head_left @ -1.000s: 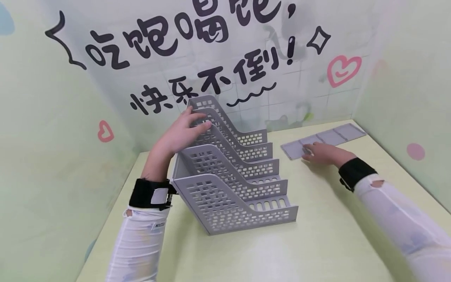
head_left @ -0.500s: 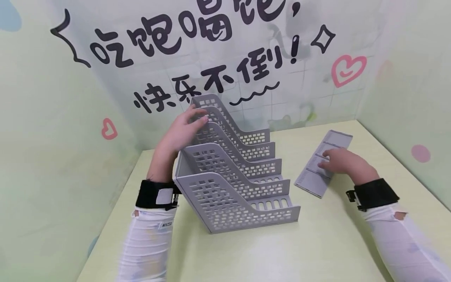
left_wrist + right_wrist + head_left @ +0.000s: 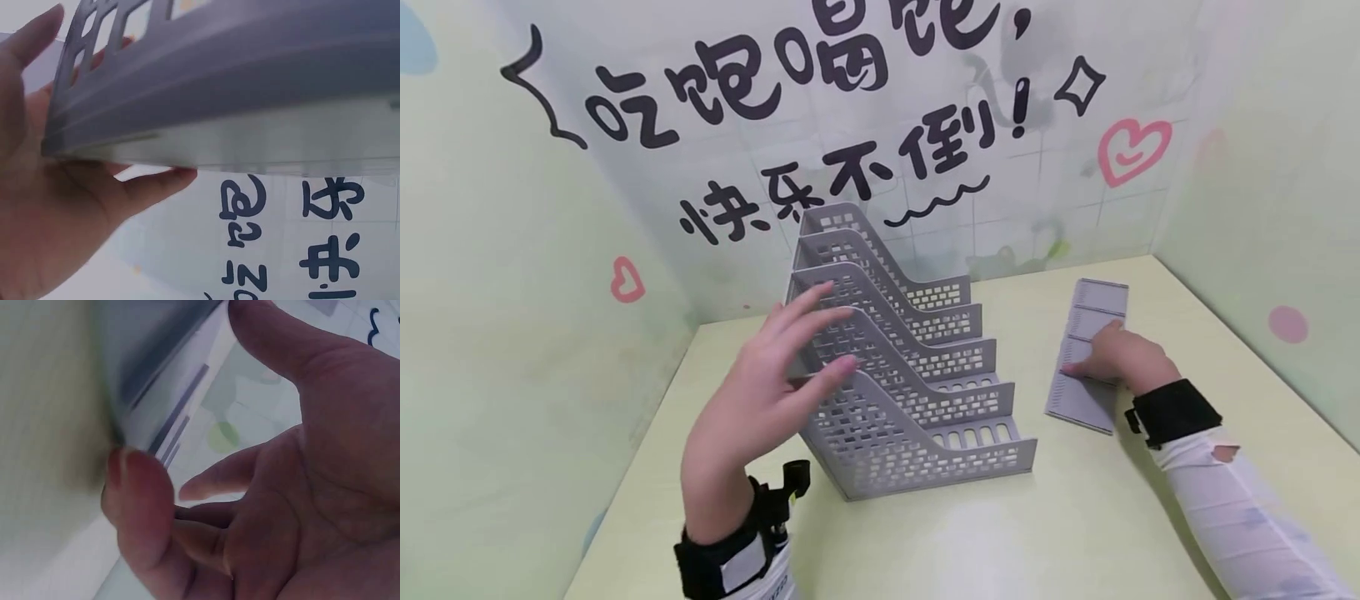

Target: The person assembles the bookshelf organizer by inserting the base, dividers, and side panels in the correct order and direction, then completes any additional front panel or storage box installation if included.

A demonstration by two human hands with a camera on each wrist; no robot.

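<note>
A grey plastic file rack (image 3: 985, 457) with several stepped, perforated dividers stands on the table. My left hand (image 3: 752, 400) is at its tall near-left end, thumb and fingers extended and spread. In the left wrist view the hand (image 3: 56, 212) has fingers on both sides of a rack wall (image 3: 206, 75); whether it touches is unclear. Right of the rack lies a long flat grey panel (image 3: 1084, 400) with crosswise ridges. My right hand (image 3: 1127, 358) holds it across its width, thumb at the left edge. The right wrist view shows curled fingers by the panel (image 3: 156, 344), partly blurred.
The pale wooden tabletop (image 3: 955, 542) runs between walls on the left, right and back. Black lettering and a pink heart (image 3: 1135, 152) mark the back wall (image 3: 1037, 192). Each wrist wears a black strap (image 3: 1176, 412).
The panel has turned from lying along the back to pointing toward me, with my right hand on it. My left hand has come down and nearer from the rack's upper edge, fingers spreading.
</note>
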